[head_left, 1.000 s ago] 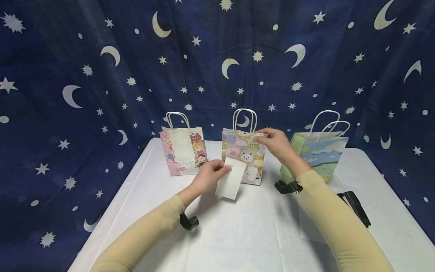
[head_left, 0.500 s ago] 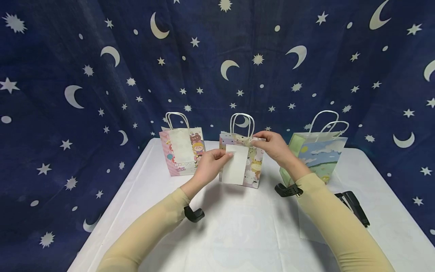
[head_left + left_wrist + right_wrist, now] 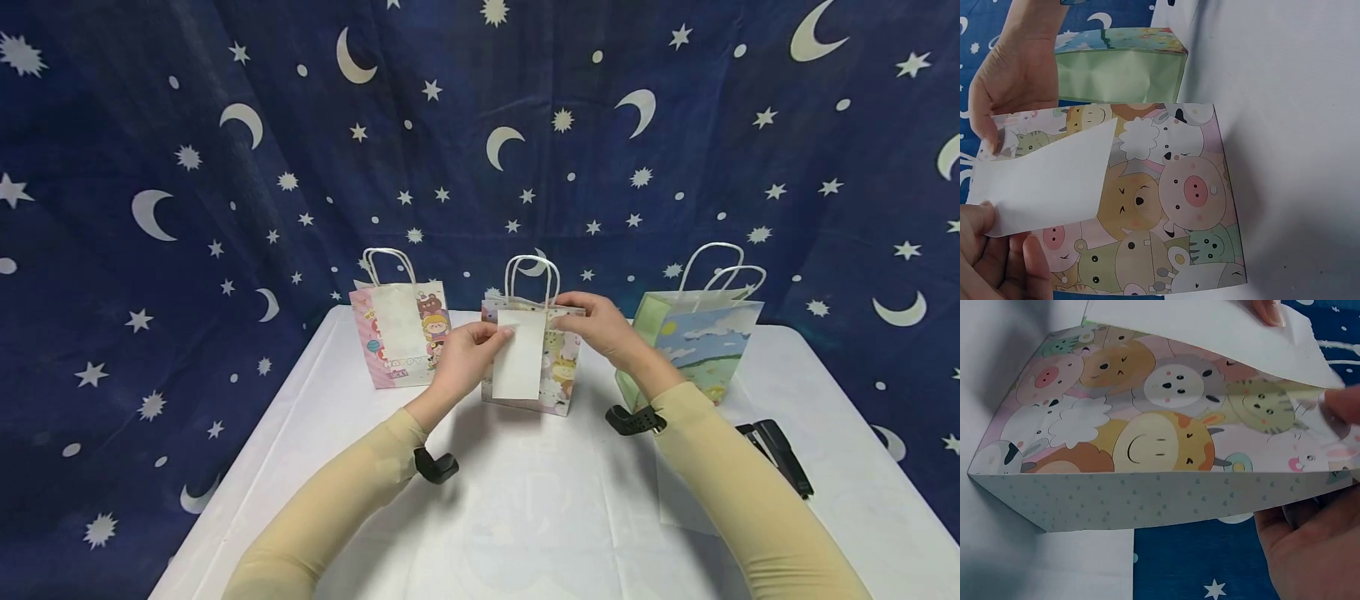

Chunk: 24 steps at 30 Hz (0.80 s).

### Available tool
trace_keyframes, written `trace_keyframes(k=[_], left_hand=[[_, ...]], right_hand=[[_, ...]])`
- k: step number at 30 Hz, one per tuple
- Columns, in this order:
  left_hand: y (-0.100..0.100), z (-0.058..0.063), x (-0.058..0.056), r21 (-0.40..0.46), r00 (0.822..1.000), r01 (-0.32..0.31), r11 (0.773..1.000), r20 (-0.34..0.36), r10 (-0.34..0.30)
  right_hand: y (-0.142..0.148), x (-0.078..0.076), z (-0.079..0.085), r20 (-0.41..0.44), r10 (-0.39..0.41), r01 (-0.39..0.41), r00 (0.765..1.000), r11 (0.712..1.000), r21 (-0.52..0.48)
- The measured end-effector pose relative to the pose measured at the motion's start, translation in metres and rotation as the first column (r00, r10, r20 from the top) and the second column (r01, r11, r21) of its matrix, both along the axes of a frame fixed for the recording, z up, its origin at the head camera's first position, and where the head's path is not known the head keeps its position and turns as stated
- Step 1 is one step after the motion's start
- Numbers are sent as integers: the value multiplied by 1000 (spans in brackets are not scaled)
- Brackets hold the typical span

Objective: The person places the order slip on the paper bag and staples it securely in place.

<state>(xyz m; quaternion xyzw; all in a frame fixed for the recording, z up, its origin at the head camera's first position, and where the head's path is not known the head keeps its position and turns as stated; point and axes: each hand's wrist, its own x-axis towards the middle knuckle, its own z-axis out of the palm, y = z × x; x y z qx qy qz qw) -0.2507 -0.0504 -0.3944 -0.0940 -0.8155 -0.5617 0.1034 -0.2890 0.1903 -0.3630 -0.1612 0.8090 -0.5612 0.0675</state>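
Observation:
A white paper card (image 3: 519, 358) overlaps the front of the middle gift bag (image 3: 561, 367), which is printed with cartoon animal faces. My left hand (image 3: 468, 354) pinches the card near its upper left edge, thumb on the front. In the left wrist view the card (image 3: 1054, 187) tilts away from the printed face at its lower end. My right hand (image 3: 600, 325) grips the bag's upper right rim, thumb in front and the other fingers behind. The right wrist view shows the bag's animal print (image 3: 1166, 437) and that thumb close to the card's top corner.
To the left stands a pink gift bag (image 3: 365, 333) with a white card (image 3: 401, 321) on its front. A green and blue landscape gift bag (image 3: 705, 350) is at the right. A black stapler (image 3: 780, 458) lies near a white sheet (image 3: 678, 496) on the white-covered table (image 3: 525, 517).
My left hand has raised the card from below and brought it upright against the bag's front, close to the rim. The middle bag has shifted slightly left, with my right hand on its rim.

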Motion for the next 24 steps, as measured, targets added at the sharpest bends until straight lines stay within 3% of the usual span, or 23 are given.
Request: trace_keyframes(k=[5, 12, 24], left_hand=[[2, 0, -2, 7, 1000, -16, 1000, 5, 16], [3, 1, -4, 8, 1000, -25, 1000, 10, 25], [4, 2, -7, -26, 1000, -20, 999, 0, 20]], right_hand=[[-1, 0, 1, -8, 11, -11, 1000, 999, 30], [-3, -2, 0, -94, 4, 1, 996, 999, 47], [-8, 0, 0, -132, -63, 70, 989, 996, 48]])
